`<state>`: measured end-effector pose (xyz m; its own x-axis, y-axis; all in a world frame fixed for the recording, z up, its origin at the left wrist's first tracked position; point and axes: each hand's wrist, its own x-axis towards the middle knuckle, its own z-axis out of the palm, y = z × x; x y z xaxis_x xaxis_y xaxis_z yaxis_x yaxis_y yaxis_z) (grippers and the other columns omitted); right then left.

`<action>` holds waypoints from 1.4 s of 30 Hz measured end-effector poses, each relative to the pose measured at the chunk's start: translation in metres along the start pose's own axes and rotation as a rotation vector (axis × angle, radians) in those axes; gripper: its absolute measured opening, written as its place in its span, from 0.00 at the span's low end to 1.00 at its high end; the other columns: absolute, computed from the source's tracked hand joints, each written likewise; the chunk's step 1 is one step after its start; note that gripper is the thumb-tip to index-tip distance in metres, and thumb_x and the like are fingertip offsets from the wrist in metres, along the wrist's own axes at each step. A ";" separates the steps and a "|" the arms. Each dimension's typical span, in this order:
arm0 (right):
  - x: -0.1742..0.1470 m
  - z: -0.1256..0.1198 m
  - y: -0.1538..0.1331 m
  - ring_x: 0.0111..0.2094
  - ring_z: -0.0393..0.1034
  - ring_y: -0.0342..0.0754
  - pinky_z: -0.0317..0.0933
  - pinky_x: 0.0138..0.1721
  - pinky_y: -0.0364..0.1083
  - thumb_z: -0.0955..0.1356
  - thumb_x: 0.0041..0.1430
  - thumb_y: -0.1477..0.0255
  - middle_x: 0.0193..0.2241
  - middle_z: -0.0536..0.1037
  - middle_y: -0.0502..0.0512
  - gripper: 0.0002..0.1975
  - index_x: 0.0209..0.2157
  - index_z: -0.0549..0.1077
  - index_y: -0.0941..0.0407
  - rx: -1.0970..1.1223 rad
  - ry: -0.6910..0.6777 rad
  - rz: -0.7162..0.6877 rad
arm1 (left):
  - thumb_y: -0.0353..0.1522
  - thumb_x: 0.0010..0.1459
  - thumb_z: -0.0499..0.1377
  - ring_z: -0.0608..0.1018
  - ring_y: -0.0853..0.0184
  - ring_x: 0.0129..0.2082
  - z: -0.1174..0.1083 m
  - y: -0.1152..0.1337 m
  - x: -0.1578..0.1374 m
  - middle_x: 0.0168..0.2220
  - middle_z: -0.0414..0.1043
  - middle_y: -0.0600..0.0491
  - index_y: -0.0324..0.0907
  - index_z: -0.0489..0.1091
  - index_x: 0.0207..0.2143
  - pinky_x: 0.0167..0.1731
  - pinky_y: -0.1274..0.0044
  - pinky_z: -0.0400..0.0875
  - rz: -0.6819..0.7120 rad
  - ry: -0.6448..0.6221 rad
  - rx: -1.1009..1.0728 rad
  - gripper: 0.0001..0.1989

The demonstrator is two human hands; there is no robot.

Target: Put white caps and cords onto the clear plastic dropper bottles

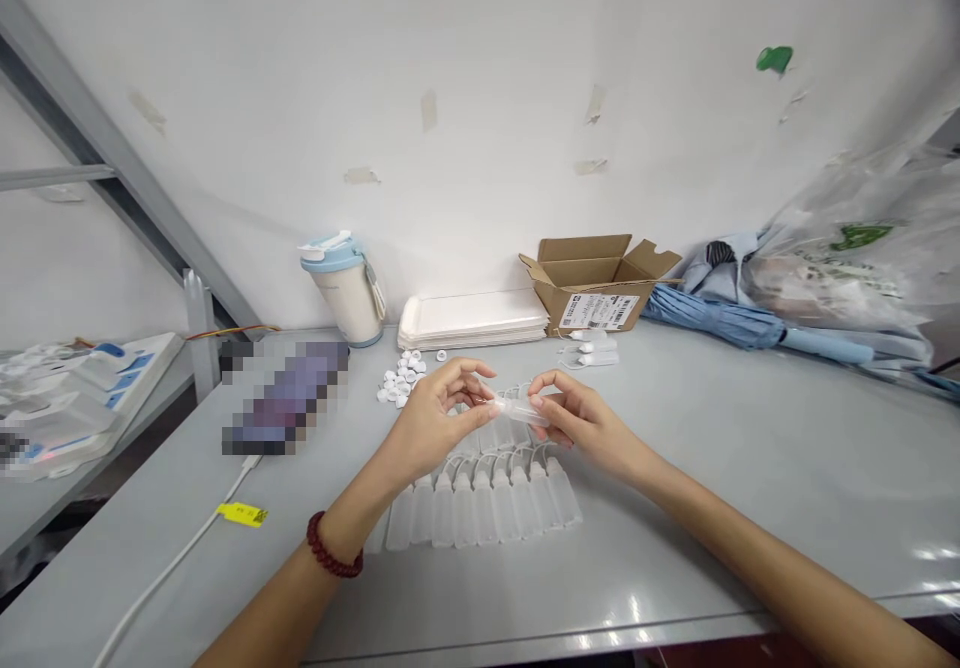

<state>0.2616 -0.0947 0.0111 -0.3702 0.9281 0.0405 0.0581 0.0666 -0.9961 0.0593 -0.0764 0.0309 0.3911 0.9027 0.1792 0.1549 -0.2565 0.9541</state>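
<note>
Left hand and right hand, each grip closed to a pinch, held a translucent bottle above the bottle rows on the worktop. Work at its left end seemed in hand, calling next for steady opposing pressure.

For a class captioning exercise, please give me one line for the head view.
Left hand and right hand hold a translucent bottle over rows of similar bottles, loose white caps lying beyond.
</note>
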 end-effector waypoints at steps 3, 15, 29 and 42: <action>0.000 0.000 -0.001 0.17 0.50 0.37 0.43 0.20 0.40 0.62 0.59 0.56 0.18 0.67 0.44 0.16 0.34 0.61 0.55 0.006 -0.005 0.015 | 0.30 0.50 0.62 0.73 0.68 0.36 0.000 0.001 -0.001 0.31 0.68 0.55 0.41 0.67 0.39 0.41 0.73 0.68 0.024 -0.019 -0.007 0.12; 0.011 0.005 -0.013 0.15 0.45 0.37 0.41 0.18 0.38 0.61 0.57 0.56 0.14 0.59 0.40 0.15 0.32 0.60 0.54 0.023 0.073 0.067 | 0.30 0.49 0.63 0.74 0.67 0.38 -0.004 0.003 0.002 0.35 0.72 0.52 0.40 0.67 0.39 0.42 0.73 0.69 0.045 0.009 -0.092 0.14; 0.021 0.016 -0.003 0.15 0.44 0.36 0.37 0.17 0.38 0.62 0.55 0.57 0.14 0.51 0.38 0.15 0.30 0.61 0.55 0.022 0.174 -0.034 | 0.33 0.45 0.65 0.76 0.68 0.30 -0.012 -0.004 0.008 0.29 0.73 0.55 0.41 0.65 0.41 0.33 0.76 0.69 -0.013 -0.018 -0.084 0.20; -0.017 0.029 -0.024 0.15 0.44 0.36 0.38 0.17 0.38 0.63 0.53 0.53 0.14 0.52 0.39 0.19 0.30 0.61 0.56 0.025 0.110 -0.060 | 0.34 0.44 0.65 0.75 0.68 0.31 0.005 0.022 -0.042 0.29 0.71 0.55 0.41 0.63 0.37 0.36 0.74 0.70 0.067 0.055 -0.031 0.18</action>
<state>0.2397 -0.1225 0.0316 -0.2681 0.9575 0.1067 0.0151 0.1149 -0.9933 0.0506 -0.1213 0.0429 0.3489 0.9018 0.2551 0.1015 -0.3070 0.9463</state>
